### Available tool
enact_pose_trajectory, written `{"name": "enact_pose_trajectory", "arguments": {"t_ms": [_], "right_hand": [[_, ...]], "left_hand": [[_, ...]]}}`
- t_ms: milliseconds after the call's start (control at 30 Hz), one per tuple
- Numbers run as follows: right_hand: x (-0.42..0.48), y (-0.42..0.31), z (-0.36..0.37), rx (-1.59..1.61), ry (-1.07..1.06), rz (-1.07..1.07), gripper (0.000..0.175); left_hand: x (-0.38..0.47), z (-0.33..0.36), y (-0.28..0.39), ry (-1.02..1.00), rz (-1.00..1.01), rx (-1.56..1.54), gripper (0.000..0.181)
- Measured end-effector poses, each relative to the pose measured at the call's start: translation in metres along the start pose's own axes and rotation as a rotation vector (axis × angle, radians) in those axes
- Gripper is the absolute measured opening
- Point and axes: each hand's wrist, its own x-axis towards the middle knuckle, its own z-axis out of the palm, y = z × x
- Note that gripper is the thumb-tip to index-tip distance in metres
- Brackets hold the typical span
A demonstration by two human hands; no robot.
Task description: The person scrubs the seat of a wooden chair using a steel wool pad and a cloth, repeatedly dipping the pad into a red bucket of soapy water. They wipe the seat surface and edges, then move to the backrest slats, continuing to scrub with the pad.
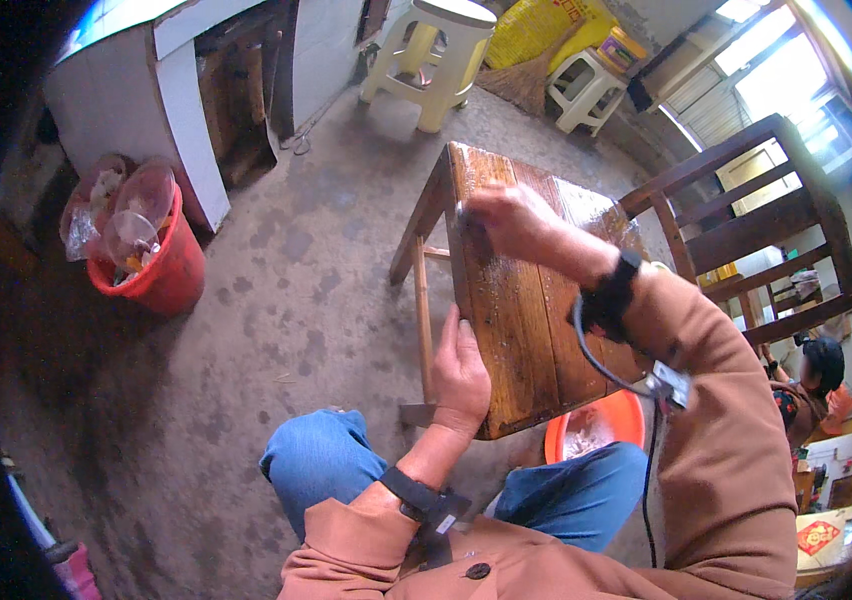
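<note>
A wooden chair (pixel 519 352) with a plank seat stands before me, its surface wet and dotted with suds. At the seat's left edge, my left hand (pixel 462 375) grips the wood near the front corner. My right hand (pixel 504 214) presses down on the far left part of the seat, closed over a small dark pad (pixel 475 231). Motion blur and my fingers hide most of that pad, so its exact kind is unclear. The slatted backrest (pixel 752 217) rises on the right. Below the seat's front edge sits an orange basin (pixel 557 435) with foamy water in it.
A red bin (pixel 185 262) full of refuse stands left, beside a white-sided counter (pixel 189 135). Plastic stools (pixel 426 90), a straw broom (pixel 519 86) and yellow sacks (pixel 523 34) are at the back. A cable (pixel 651 487) hangs from my right wrist. Another person (pixel 808 382) is at far right.
</note>
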Motion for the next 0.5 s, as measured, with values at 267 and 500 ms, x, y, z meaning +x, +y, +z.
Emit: {"name": "enact_pose_trajectory", "arguments": {"t_ms": [267,500], "right_hand": [[0.085,0.064,0.011,-0.129,0.005,0.23,0.019],[0.065,0.046,0.001,-0.166,-0.02,0.243,0.023]], "left_hand": [[0.002,0.001,-0.003,0.021,0.037,0.027,0.041],[0.002,-0.002,0.0,0.007,0.005,0.0,0.042]]}}
